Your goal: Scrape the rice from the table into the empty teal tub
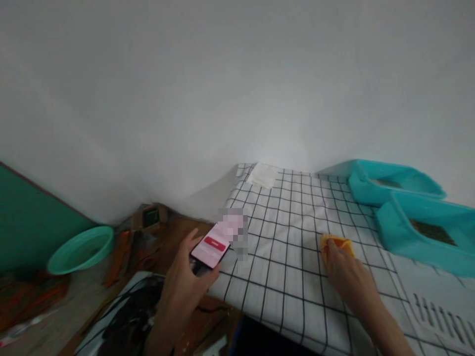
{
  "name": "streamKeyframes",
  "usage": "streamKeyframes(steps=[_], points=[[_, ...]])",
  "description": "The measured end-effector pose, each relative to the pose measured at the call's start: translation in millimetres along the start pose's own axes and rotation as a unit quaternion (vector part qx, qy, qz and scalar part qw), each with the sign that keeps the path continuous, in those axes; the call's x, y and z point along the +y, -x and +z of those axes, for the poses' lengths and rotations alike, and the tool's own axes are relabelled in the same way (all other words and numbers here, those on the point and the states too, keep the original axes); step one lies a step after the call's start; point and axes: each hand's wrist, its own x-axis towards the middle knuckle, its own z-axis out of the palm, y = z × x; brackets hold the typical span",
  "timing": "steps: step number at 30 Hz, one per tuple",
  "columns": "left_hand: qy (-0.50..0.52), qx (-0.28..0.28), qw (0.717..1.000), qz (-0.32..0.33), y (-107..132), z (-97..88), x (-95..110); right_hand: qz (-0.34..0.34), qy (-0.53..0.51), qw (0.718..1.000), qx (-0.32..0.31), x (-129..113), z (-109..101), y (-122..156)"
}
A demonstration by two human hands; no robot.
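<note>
My left hand [191,269] is closed around a smartphone [211,244] whose lit screen shows a pale pink page with a red button; the screen's upper part is blurred out. The phone is held over the left edge of a table covered with a white cloth with a black grid [274,247]. On that cloth, toward the right, my right hand [341,262] grips a crumpled yellow-orange cloth [347,244]. Part of the yellow cloth is hidden under my fingers.
Two turquoise plastic bins [393,237] with dark greenish-brown contents stand on the right of the table. A folded white cloth [262,175] lies at the back. A white slotted panel [438,296] is at the right front. A green basin [81,249] sits low on the left.
</note>
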Motion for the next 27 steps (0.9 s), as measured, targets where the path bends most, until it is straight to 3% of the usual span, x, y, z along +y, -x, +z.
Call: streamKeyframes(steps=[2,6,8,11,13,14,15,19,21,23,25,27], points=[[-0.003,0.027,1.000,-0.013,1.4,-7.0,1.0,-0.047,-0.005,0.999,0.017,-38.9,-1.5,-0.6],[-0.037,0.123,0.991,0.025,2.7,-18.8,-1.2,-0.176,-0.075,0.977,0.096,-158.9,-9.4,10.9],[-0.036,0.150,0.987,0.040,3.8,-24.1,-2.6,-0.254,-0.109,0.956,0.098,-209.5,-16.8,21.6],[0.022,0.171,0.985,0.009,6.8,-32.7,0.5,-0.351,-0.180,0.919,0.025,-239.2,-33.8,30.6],[0.086,0.184,0.979,-0.021,9.0,-36.8,6.3,-0.411,-0.242,0.878,-0.041,-225.0,-45.9,27.6],[0.107,0.191,0.975,-0.030,10.1,-37.5,9.8,-0.421,-0.276,0.862,-0.069,-209.2,-50.6,24.0],[0.119,0.195,0.973,-0.031,11.1,-36.7,13.2,-0.397,-0.302,0.863,-0.085,-188.9,-53.6,19.7],[0.142,0.157,0.977,-0.026,16.6,-18.2,23.1,-0.199,-0.338,0.920,0.000,-78.6,-44.5,4.3],[0.165,0.104,0.980,-0.041,20.1,-1.4,25.7,-0.072,-0.251,0.965,0.037,-19.5,-32.1,-0.1],[0.163,0.063,0.984,-0.042,23.7,16.5,27.3,0.025,-0.126,0.992,0.015,29.1,-21.5,-3.6],[0.141,0.045,0.988,-0.035,26.8,31.8,27.4,0.064,-0.041,0.996,-0.049,57.6,-15.6,-8.0],[0.110,0.044,0.993,-0.022,29.3,41.8,26.1,0.064,0.008,0.994,-0.088,62.3,-14.1,-15.0]])
